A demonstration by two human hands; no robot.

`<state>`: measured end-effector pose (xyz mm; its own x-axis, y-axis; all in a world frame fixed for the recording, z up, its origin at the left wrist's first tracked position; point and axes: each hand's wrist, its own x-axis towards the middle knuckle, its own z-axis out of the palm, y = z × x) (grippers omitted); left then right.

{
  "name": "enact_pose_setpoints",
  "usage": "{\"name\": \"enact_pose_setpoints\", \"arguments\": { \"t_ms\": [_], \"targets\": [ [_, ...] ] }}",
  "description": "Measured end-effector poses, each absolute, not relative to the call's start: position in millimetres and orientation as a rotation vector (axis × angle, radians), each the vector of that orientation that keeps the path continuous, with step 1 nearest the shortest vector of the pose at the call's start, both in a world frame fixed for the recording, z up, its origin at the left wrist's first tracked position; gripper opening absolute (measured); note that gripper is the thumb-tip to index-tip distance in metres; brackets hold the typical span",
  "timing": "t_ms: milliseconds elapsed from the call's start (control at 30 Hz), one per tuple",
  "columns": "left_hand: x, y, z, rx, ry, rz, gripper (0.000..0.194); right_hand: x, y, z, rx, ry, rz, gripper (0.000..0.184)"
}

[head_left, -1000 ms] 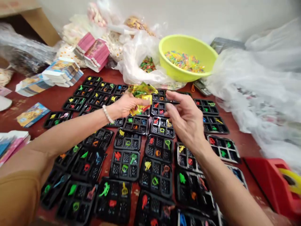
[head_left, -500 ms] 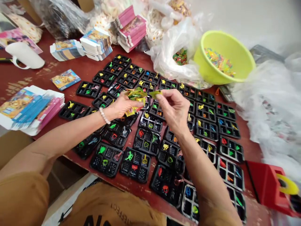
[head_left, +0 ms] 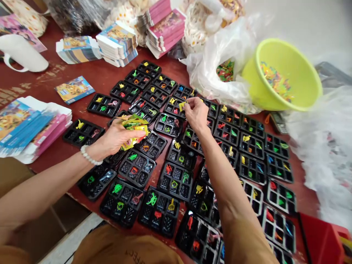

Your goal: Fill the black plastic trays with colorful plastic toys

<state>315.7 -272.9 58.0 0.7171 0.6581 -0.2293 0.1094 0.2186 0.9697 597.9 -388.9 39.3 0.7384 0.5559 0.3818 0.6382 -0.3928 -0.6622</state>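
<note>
My left hand [head_left: 114, 138] is closed round a bunch of small shiny yellow, green and red packets [head_left: 134, 126], held just above the black trays. My right hand [head_left: 195, 112] reaches farther back and pinches one small yellow packet [head_left: 182, 106] over a black tray [head_left: 175, 107]. Many black compartment trays [head_left: 137, 168] with little coloured plastic toys in them cover the red table [head_left: 99, 79]. A white bead bracelet sits on my left wrist.
A lime-green bowl [head_left: 283, 75] of coloured pieces stands at the back right beside a clear plastic bag [head_left: 220, 69]. Stacks of printed cards [head_left: 118, 44] lie at the back, more cards [head_left: 24, 126] at the left edge. A white jug [head_left: 23, 55] and a red box [head_left: 321, 238] flank the trays.
My right hand has left the bunch with one yellow packet and reached back over a tray. My left hand dropped lower and left. The view shifted left and down.
</note>
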Motion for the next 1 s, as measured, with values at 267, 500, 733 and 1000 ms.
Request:
{"name": "enact_pose_setpoints", "arguments": {
  "t_ms": [267,500,733,1000],
  "targets": [
    [330.8,-282.5,54.4,1.285,0.621,0.358,0.04,628.6,-348.0,28.3,-2.341,-0.805,-0.165,0.027],
    [339.8,-285.9,54.8,1.163,0.633,0.329,0.047,566.6,-367.0,66.2,-1.984,-1.139,-0.077,0.018],
    [346.7,-291.8,53.2,1.148,0.56,0.342,0.041,494.0,-391.0,108.7,-1.695,-1.592,0.299,0.019],
    [359.2,-287.9,53.0,1.13,0.564,0.4,0.045,498.9,-402.0,109.5,-1.643,-1.437,0.161,0.016]
  ]
}}
